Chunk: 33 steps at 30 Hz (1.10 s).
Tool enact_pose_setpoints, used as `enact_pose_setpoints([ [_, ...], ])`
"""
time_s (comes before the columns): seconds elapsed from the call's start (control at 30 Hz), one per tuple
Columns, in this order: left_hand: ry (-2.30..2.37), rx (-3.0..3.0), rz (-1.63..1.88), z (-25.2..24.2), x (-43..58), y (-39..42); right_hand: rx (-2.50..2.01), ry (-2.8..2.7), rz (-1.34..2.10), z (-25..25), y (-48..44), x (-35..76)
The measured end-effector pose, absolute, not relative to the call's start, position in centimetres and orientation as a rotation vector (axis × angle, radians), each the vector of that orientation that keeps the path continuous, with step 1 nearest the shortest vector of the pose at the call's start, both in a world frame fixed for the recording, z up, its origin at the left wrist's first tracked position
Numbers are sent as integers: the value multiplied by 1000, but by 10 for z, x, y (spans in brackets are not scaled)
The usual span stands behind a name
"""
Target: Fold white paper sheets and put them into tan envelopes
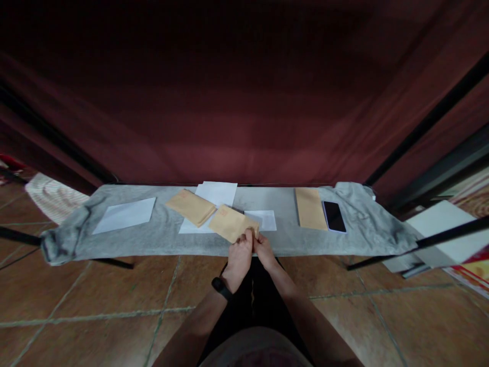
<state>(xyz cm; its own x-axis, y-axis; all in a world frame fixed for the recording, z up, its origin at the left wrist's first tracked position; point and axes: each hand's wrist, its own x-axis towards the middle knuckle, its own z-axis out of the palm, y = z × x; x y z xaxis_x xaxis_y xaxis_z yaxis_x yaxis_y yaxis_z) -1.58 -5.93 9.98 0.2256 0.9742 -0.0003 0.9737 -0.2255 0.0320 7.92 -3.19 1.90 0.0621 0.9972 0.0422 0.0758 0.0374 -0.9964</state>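
Note:
My left hand [240,257] and my right hand [263,248] meet at the near corner of a brown envelope [229,222], both pinching its edge. The envelope lies tilted over the front of a low table covered with a grey cloth [153,239]. A black band sits on my left wrist. Just behind my fingers lies a small white paper [264,219]. Further left a second brown envelope [191,206] rests on a large white sheet [216,196].
Another white sheet [125,215] lies on the cloth's left part. To the right are a third brown envelope [309,208] and a black phone [334,216]. A dark red curtain hangs behind. Tiled floor lies below; white boards and a black bar [439,237] stand at right.

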Motion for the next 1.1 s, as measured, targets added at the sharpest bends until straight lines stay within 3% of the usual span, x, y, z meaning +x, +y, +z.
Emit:
enact_pose_setpoints([
  [0.3,1589,2771,405,85,-31,-83,-1246,-1113,1127,24,-55,120],
  [0.63,1270,2951,347,91,-63,-74,-1074,-1190,1491,56,-98,172],
  [1.1,1177,2982,250,92,-45,-87,-1204,-1064,1357,44,-113,191],
])
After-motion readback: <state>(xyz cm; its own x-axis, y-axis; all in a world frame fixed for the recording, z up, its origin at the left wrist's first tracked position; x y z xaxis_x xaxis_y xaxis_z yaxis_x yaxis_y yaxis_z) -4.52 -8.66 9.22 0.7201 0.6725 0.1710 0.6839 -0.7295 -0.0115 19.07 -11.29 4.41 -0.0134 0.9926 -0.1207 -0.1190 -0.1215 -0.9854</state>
